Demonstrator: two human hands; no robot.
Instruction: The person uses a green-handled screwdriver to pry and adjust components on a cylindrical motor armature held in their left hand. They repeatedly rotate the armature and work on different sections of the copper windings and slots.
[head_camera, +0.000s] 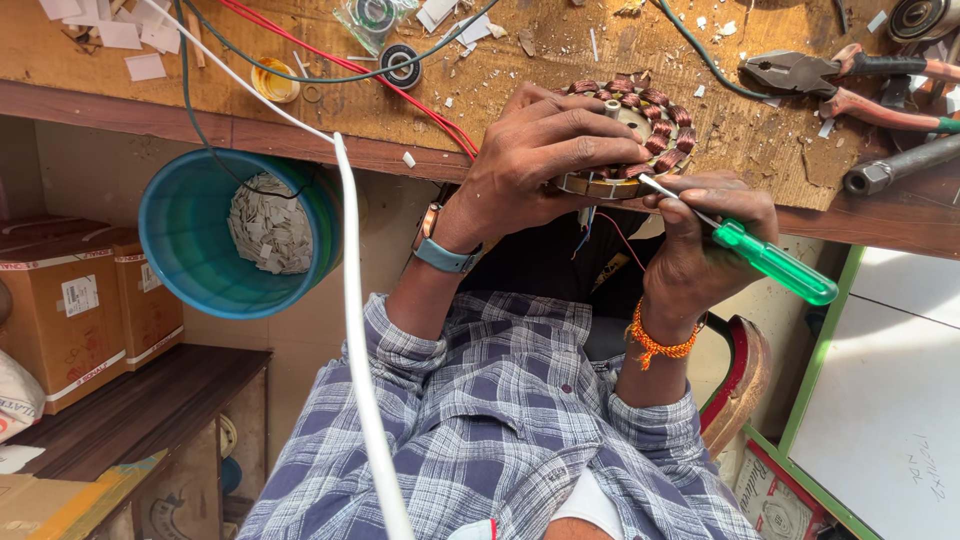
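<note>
The left hand (545, 150) clasps a round copper-wound motor stator (640, 125) at the wooden worktop (560, 70) edge, while the right hand (705, 240), fingers closed, angles a green-handled screwdriver (770, 260) tip into its rim.

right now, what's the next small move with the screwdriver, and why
Probably press the screwdriver tip gently along the stator rim, keeping it off the copper coils. The right hand has the tip at the near rim, and the left hand clamps the stator at the bench edge.
</note>
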